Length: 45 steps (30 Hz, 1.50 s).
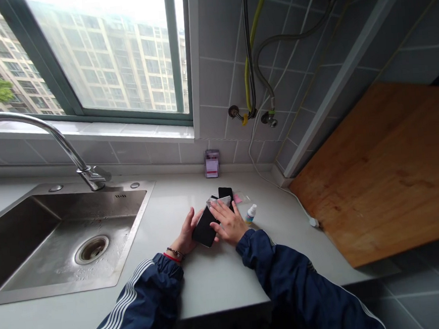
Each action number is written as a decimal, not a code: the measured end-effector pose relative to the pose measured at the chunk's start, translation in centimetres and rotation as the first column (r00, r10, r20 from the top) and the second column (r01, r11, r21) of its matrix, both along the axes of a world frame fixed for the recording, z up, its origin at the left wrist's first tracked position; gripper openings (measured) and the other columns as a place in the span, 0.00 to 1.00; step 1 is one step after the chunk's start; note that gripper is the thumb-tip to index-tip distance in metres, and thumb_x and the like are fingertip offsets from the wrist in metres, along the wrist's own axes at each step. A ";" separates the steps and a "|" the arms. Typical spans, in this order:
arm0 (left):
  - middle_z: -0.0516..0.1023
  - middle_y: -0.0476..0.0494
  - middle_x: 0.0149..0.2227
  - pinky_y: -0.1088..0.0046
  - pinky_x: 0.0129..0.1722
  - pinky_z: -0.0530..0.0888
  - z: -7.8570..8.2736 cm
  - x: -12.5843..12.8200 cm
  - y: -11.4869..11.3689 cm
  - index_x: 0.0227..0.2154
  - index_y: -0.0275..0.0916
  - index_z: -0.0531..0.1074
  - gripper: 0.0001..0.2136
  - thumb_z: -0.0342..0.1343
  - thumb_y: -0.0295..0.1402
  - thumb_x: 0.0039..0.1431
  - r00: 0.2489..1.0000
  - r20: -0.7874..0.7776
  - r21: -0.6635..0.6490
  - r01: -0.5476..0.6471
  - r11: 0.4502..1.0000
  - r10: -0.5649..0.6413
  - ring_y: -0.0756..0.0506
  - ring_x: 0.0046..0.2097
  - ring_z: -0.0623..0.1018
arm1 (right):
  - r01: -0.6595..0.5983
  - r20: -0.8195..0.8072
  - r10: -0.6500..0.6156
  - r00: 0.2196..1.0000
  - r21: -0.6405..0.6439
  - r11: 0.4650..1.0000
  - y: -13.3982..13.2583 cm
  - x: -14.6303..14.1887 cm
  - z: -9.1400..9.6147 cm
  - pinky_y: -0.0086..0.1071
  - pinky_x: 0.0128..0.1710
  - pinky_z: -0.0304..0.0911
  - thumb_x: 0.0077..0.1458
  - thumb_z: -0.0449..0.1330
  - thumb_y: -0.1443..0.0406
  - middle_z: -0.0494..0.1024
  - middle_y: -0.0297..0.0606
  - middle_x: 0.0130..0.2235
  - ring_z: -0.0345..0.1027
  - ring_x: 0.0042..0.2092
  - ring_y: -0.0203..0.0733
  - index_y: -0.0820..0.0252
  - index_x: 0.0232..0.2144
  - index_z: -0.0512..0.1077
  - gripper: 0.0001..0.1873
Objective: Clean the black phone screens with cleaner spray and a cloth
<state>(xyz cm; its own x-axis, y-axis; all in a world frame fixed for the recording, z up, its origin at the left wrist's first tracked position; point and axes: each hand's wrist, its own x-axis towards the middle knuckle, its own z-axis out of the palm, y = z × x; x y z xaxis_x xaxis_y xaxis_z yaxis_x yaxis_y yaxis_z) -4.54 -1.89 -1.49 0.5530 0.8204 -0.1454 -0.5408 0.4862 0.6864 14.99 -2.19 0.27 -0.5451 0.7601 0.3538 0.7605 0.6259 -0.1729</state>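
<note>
A black phone (206,229) lies tilted in my left hand (189,232), with the thumb along its left edge and fingertips showing at its lower right. My right hand (229,223) rests over the upper part of the phone, fingers stretched and pressing a thin pale grey sheet (224,200) onto it. Whether the sheet is cloth or film I cannot tell. Just behind lies another black, phone-like item (225,191), partly covered. To the right of my right hand stands a small white-capped bottle (250,213). Beside it are a clear film and a pink piece (238,198).
A steel sink (133,232) with a tall faucet (61,141) is set into the white counter (214,286) at left. A purple phone-like item (212,164) leans on the back wall. A white cable (270,178) crosses to a wooden board (387,171) at right.
</note>
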 end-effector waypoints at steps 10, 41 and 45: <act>0.79 0.31 0.55 0.59 0.56 0.72 -0.5 0.1 -0.1 0.68 0.34 0.60 0.39 0.49 0.59 0.64 0.981 -0.075 -0.113 -0.187 0.976 0.179 0.34 0.55 0.78 | -0.283 0.006 0.283 0.959 -0.032 0.959 -3.8 -1.0 -0.6 0.59 0.72 0.24 0.71 0.49 0.51 0.65 0.41 0.68 0.48 0.72 0.49 0.58 0.65 0.65 0.28; 0.82 0.36 0.51 0.64 0.49 0.75 -0.4 0.4 -0.2 0.65 0.36 0.65 0.35 0.54 0.56 0.63 0.979 -0.017 -0.060 -0.203 0.977 0.203 0.36 0.50 0.81 | -0.028 -0.273 0.030 0.961 0.011 1.000 -6.1 -2.0 -4.6 0.61 0.69 0.49 0.63 0.52 0.69 0.63 0.40 0.69 0.48 0.73 0.52 0.57 0.66 0.63 0.30; 0.83 0.36 0.46 0.65 0.44 0.76 -0.7 0.1 -0.1 0.64 0.35 0.66 0.35 0.54 0.55 0.63 0.977 -0.027 -0.116 -0.215 0.970 0.214 0.36 0.46 0.82 | 0.031 -0.299 -0.024 0.954 0.020 0.999 -6.1 -2.0 -4.5 0.61 0.68 0.53 0.63 0.53 0.68 0.60 0.42 0.70 0.45 0.73 0.54 0.57 0.69 0.59 0.33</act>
<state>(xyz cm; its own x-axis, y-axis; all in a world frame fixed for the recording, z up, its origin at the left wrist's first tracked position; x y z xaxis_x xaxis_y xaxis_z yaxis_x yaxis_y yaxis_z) -4.40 -2.02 -2.19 0.3631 0.8964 -0.2541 -0.6319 0.4373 0.6398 12.97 -8.34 -4.28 -0.3912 0.7626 0.5152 0.6934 0.6123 -0.3799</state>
